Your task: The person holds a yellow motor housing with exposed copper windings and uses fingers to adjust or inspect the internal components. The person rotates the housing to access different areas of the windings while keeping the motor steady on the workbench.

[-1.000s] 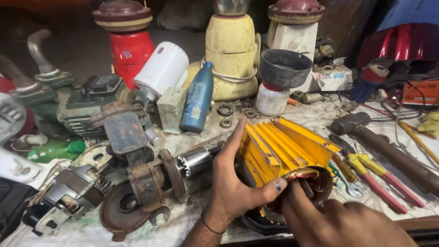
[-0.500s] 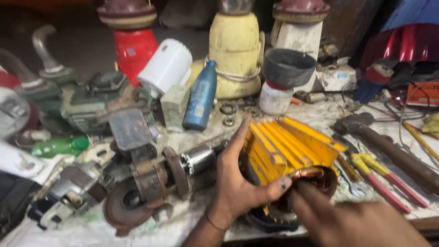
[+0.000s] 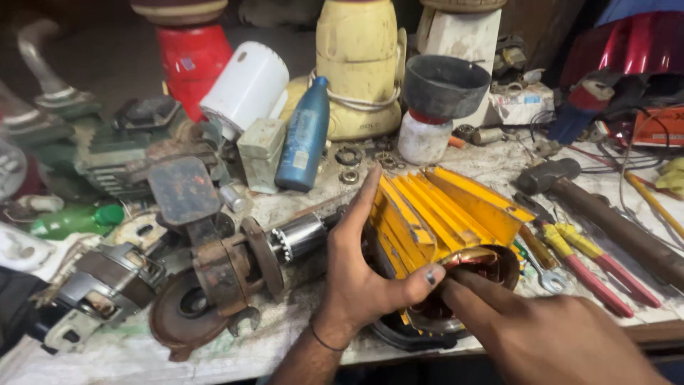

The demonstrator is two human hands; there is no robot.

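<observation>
housing: yellow finned motor housing [image 3: 442, 214] clasped by left hand [image 3: 360, 285], axis running near-to-far, open end near
right hand [image 3: 548, 335]: fingers at the near bore, nothing held

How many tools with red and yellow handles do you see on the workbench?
1 for sure: pliers with red and yellow handles lie right of the yellow finned motor housing that the left hand holds. More may be hidden under the clutter.
</observation>
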